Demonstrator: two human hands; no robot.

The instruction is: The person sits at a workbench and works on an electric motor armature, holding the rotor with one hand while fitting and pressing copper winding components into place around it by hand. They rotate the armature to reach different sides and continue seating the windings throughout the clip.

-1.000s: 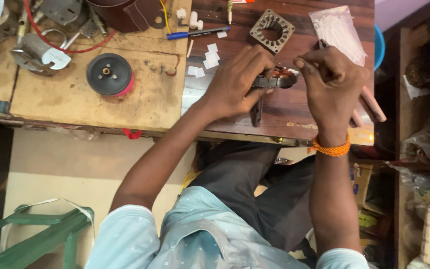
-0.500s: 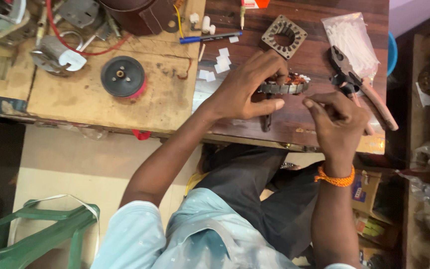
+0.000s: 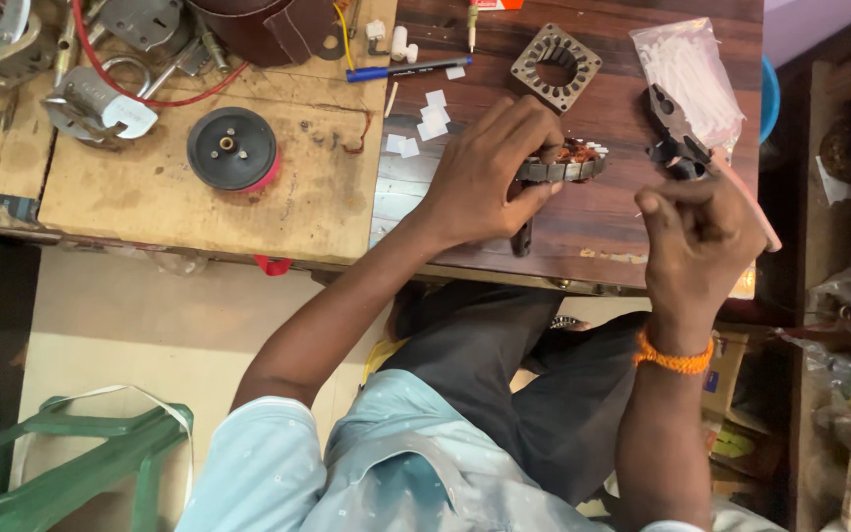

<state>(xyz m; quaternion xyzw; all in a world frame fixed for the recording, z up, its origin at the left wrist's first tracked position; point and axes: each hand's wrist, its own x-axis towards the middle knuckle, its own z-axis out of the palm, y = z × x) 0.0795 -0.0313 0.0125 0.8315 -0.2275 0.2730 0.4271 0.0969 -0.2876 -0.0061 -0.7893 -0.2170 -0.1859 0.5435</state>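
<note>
— Start with what's closest. What is the right hand point(image 3: 696, 232) doing?

— It hovers just off the near edge of the tabletop point(image 3: 632, 232), to the right of the stator point(image 3: 561, 166). The fingers are curled in and the thumb is pressed to the fingertips, as if pinching something thin; I cannot tell what, if anything, sits between them. It touches nothing else.

— And the left hand point(image 3: 490, 172)?

— Half closed around the stator's left side: thumb below it, fingers arched over the rim, holding the ring with its copper windings against the dark tabletop.

— What lies beyond the stator?

— Just past it to the right, pliers point(image 3: 701, 158) with pinkish handles, lying on the wood. Behind them, a clear bag of white strips point(image 3: 687, 69). Straight behind the stator, a square metal lamination frame point(image 3: 556, 66). To its left, small white paper slips point(image 3: 425, 118), then a blue pen point(image 3: 411, 71), and well left a black pulley wheel point(image 3: 231, 148) on a pale board.

— Any change from half a second ago?

— The right hand has pulled away from the stator and slightly toward the body; the left hand's grip is unchanged.
</note>
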